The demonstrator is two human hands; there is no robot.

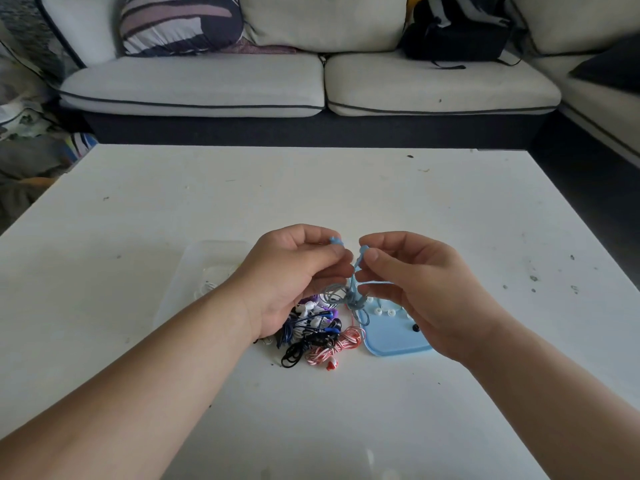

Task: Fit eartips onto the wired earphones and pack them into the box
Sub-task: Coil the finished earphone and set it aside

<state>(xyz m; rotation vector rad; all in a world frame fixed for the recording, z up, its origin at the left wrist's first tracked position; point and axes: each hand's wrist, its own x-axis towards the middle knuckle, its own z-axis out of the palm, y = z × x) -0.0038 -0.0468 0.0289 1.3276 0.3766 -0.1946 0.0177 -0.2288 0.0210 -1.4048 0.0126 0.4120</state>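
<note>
Between my left hand and right hand hangs one blue earphone set, each hand pinching one of its two buds. Under the right, one blue tray holds at least three white eartips and one black eartip; under the left, one earphone heap beside one clear box.

No lettering can be read on the tangled pile of coloured wired earphones at lower centre, the flat light-blue plastic tray or the black fabric backpack at upper right.
</note>
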